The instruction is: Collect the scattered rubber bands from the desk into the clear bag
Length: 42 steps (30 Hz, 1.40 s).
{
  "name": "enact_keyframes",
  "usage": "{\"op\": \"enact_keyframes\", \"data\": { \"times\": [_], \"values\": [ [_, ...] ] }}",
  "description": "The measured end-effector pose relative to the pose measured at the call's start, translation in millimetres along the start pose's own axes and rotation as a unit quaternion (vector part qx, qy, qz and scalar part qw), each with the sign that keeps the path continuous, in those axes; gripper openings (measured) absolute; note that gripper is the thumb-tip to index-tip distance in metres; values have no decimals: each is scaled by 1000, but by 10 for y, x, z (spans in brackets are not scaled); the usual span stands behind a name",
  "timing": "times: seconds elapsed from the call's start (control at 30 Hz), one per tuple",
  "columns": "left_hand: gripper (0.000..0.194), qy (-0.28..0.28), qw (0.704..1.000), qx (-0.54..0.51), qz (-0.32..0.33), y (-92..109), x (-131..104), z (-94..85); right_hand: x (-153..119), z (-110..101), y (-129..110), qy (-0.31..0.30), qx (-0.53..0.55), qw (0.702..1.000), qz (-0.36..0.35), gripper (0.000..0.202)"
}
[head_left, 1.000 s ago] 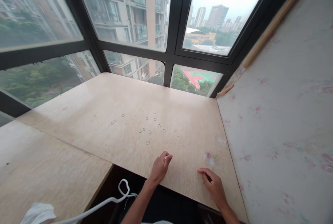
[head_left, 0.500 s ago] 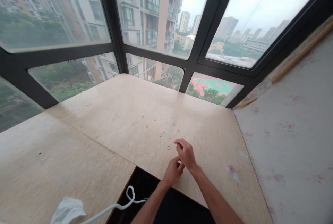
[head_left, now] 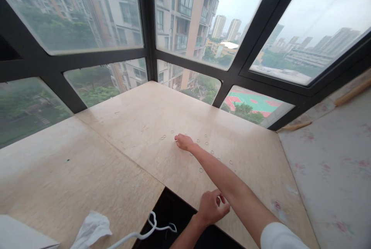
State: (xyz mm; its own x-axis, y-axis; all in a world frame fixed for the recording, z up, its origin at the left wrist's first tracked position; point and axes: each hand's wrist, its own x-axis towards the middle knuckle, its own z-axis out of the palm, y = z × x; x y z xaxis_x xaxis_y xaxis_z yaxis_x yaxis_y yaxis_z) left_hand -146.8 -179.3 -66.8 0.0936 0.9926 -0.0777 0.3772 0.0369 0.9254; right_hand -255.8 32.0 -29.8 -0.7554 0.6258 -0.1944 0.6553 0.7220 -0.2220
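Several small thin rings lie scattered on the pale wood-patterned surface (head_left: pixel 139 125), among them one ring (head_left: pixel 201 170) below my right forearm and another (head_left: pixel 231 162) to its right. My right hand (head_left: pixel 183 141) reaches far out over them, its fingertips pinched together at the surface among the rings; what they hold, if anything, is too small to name. Near the front edge, my left hand (head_left: pixel 213 205) is curled with thumb and fingertips brought together, partly behind my right forearm. Whatever lies between its fingers cannot be made out.
A white cable (head_left: pixel 131 236) runs over the dark opening (head_left: pixel 169 206) at the front. Crumpled tissue (head_left: pixel 92 229) and a white box (head_left: pixel 23 233) sit at the front left. Dark-framed windows stand behind, and a flowered wall (head_left: pixel 327 171) rises on the right.
My right hand has moved away from my left hand, forward and left to the farther rings. The view has shifted left, bringing the white box into sight.
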Motion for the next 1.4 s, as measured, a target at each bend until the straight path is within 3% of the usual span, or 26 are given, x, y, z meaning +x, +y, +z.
{"op": "enact_keyframes", "data": {
  "times": [0.2,0.37,0.57,0.73,0.87,1.07,1.23,1.4],
  "values": [
    [11,-32,999,16,21,-11,-37,-72,82,43,-1,-35,-54,998,-14,29],
    [12,-8,999,-4,42,-43,-63,-73,64,68,50,-42,-43,998,0,30],
    [13,8,999,9,40,-58,-67,-40,-57,108,162,-29,69,997,29,27],
    [16,3,999,14,45,-54,-72,-53,-400,176,299,42,240,969,35,16],
    [19,6,998,28,63,-60,-68,-50,-806,180,378,122,402,906,55,10],
    [21,18,995,50,83,-94,-47,-1,-1596,37,408,195,626,752,66,17],
    [21,27,991,85,101,-124,-45,46,-2410,-20,486,245,717,650,67,21],
    [27,17,983,127,128,-112,-42,54,-3175,86,699,301,793,524,80,26]
  ]
}}
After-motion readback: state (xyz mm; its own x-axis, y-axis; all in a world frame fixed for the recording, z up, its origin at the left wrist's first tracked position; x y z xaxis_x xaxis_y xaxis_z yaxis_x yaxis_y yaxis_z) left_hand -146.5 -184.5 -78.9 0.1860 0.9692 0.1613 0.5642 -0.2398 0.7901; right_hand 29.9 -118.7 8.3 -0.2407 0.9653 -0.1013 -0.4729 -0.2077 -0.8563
